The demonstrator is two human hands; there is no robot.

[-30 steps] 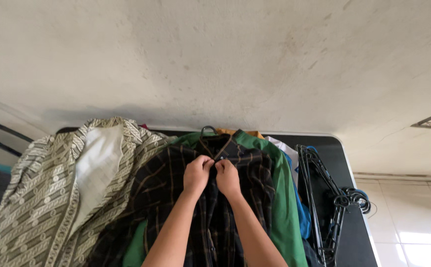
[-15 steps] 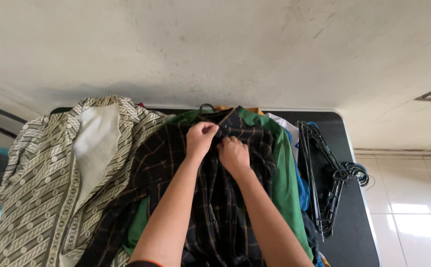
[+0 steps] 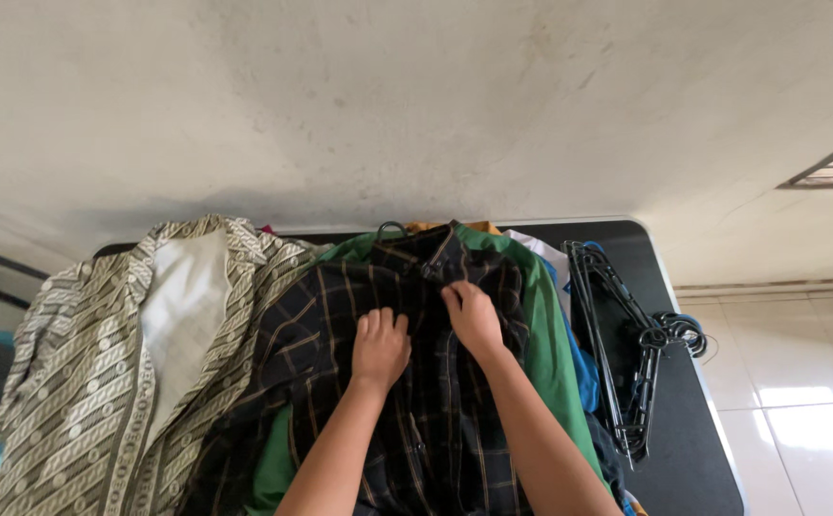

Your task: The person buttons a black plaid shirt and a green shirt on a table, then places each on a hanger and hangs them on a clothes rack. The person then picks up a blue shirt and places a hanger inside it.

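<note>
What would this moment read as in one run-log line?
left hand: flat on dark plaid shirt | right hand: at its placket | hangers: right, untouched

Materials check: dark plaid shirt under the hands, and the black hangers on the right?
Dark plaid shirt: looks like soft woven fabric, matte; it creases and drapes under the left hand and right hand. Black hangers: probably plastic or coated wire; thin rigid frames with a slight sheen.

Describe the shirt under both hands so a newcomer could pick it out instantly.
On the black table against the pale wall lies a heap of clothes. The dark plaid shirt tops the middle, on a green garment. Thin tan checks on black distinguish it from the beige patterned shirt beside it.
</note>
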